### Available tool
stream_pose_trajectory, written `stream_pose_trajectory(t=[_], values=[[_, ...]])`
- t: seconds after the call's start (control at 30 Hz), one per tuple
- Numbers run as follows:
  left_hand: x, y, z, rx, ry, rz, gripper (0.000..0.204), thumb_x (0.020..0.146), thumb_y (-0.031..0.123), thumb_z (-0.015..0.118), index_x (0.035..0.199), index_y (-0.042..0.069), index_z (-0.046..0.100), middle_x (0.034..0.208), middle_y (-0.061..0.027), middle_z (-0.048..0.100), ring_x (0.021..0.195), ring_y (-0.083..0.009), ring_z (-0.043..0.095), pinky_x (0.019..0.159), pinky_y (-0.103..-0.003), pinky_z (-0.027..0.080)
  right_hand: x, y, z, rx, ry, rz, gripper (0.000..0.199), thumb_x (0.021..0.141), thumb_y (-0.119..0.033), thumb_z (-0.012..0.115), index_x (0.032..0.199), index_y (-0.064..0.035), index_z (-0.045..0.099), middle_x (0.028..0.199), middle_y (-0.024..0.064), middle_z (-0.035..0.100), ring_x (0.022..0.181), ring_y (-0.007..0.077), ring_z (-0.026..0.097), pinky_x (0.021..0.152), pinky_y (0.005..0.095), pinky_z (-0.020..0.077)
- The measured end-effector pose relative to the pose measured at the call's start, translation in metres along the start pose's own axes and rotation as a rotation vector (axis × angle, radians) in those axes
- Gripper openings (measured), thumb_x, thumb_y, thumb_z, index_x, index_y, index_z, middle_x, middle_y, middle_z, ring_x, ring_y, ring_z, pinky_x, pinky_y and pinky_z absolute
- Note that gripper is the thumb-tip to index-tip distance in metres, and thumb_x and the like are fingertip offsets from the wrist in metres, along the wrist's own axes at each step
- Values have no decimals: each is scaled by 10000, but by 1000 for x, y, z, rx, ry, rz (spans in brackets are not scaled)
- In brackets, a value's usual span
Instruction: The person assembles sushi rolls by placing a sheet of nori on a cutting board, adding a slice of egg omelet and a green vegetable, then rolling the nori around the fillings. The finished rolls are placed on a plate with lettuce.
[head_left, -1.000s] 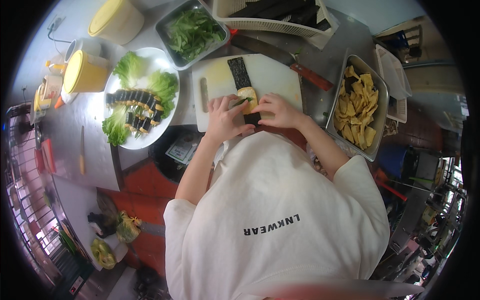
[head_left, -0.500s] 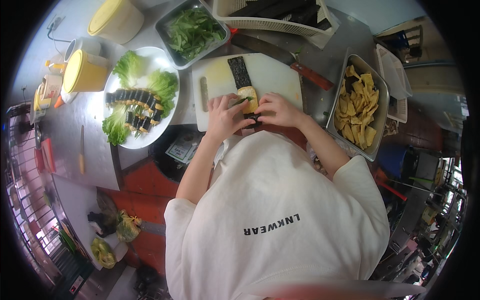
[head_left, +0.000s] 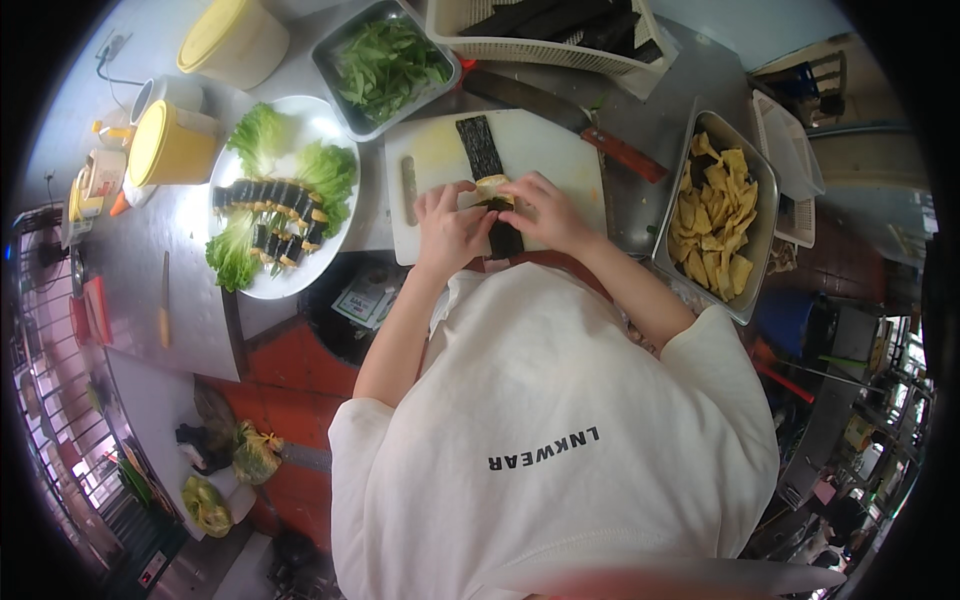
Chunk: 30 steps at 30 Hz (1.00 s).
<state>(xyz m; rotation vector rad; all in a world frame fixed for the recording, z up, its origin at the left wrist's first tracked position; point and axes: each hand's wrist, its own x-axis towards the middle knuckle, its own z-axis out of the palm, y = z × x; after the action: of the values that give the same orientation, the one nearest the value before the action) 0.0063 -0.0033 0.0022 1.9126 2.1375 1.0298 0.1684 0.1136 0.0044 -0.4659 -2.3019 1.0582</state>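
Observation:
On the white cutting board [head_left: 553,150] lies a long black strip of seaweed [head_left: 480,145], pointing away from me. A yellow, fried-looking sheet [head_left: 492,183] sits across it, with something dark green at its near edge, together forming a partly rolled seaweed wrap. My left hand [head_left: 450,222] pinches the wrap from the left, thumb and fingertips curled in. From the right, my right hand [head_left: 552,215] pinches it too, its fingertips close to the left ones. The fingers partly hide the filling. Below them, the strip's near end [head_left: 505,240] shows flat on the board.
A large knife [head_left: 620,150] rests across the board's far right corner. At left stands a plate [head_left: 285,283] of lettuce and cut rolls. Around the board are a tray of leaves [head_left: 385,60], a basket of seaweed [head_left: 545,45] and a tray of yellow pieces [head_left: 715,220].
Both hands have shifted slightly away from me along the strip. The yellow sheet's near part is now folded over, and more seaweed shows beneath my hands.

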Motion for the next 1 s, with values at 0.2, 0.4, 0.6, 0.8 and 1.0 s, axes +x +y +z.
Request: stream_pose_trajectory(t=[0.2,0.4,0.6,0.8,1.0], values=[[4,-3,5,-10,32,-59,131,763,236,727,801,112,746,1110,-49,593,1071,-286,487,926,-444,314,-10,9,1,-193,-9,-198,290,782,-151,711,1058,-96,644,931,55,558,869,249,568,756,366,479],[13,3,7,-23,102,-157,130,748,215,740,853,138,746,1043,-36,600,1043,-268,496,909,-428,326,0,12,7,-236,-40,-122,160,798,-134,681,932,-63,632,884,72,556,861,259,560,743,367,461],[8,-2,5,25,76,-23,171,720,202,756,887,168,745,1022,-17,596,1019,-249,503,897,-408,336,9,9,10,-191,-34,13,117,809,-107,656,904,-46,625,900,86,550,868,275,561,744,376,466],[12,-3,9,29,85,-133,189,689,191,770,876,180,743,1030,-9,590,993,-240,514,891,-395,342,3,18,6,-69,-43,-113,208,796,-106,672,991,-52,627,940,84,535,869,274,554,746,387,474],[7,-3,7,27,107,-6,238,665,189,777,899,181,734,1026,-14,586,995,-241,518,890,-389,348,5,19,5,-268,-77,-139,245,800,-122,672,1034,-86,610,996,74,529,929,262,524,813,385,427]])
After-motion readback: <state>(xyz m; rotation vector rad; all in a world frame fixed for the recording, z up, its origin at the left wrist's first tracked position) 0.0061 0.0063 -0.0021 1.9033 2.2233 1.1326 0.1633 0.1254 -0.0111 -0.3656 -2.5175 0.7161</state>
